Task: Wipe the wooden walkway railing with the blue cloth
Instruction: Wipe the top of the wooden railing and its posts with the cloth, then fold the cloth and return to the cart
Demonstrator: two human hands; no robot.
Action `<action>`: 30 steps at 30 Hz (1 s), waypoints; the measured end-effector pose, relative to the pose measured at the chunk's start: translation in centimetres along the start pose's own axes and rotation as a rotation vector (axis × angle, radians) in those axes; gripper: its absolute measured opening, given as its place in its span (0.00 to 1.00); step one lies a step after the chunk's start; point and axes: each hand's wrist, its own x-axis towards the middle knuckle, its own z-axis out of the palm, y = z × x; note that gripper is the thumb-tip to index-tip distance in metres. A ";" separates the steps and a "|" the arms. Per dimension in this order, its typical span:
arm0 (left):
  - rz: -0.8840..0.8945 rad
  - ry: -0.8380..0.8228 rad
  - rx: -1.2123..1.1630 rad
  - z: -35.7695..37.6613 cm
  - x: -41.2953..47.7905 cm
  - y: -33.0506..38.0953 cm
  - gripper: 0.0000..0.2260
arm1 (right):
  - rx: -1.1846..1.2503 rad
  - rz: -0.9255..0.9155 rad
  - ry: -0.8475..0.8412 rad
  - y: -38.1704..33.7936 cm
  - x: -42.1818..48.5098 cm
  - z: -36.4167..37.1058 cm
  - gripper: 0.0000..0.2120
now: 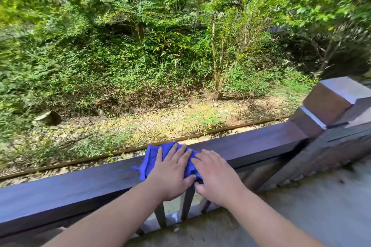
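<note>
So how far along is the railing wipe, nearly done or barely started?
Can't tell what is already wiped: the rail looks equally dark on both sides of the cloth. In hand: the left hand and the right hand lie flat, pressing the cloth onto the rail top. Possibly left: the stretch toward the post and the balusters below.

Both hands, left hand (169, 174) and right hand (217, 176), flat on blue cloth (150, 158) atop railing (70, 186).

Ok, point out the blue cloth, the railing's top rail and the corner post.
blue cloth (152, 158): head view, its bare left part.
top rail (80, 182): head view, its flat top face.
corner post (329, 102): head view, its cap's side.
</note>
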 end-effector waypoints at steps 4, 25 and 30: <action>0.089 -0.016 -0.072 -2.1 -1.7 -3.2 0.42 | 0.000 0.021 0.050 -0.8 0.7 -0.4 0.17; 0.390 0.072 0.080 -16.1 2.8 -0.7 0.11 | 0.162 0.577 0.116 -1.0 -1.7 -11.9 0.18; 0.573 -0.017 0.063 -15.8 4.9 6.3 0.17 | 0.172 0.766 0.197 0.5 -7.7 -12.8 0.19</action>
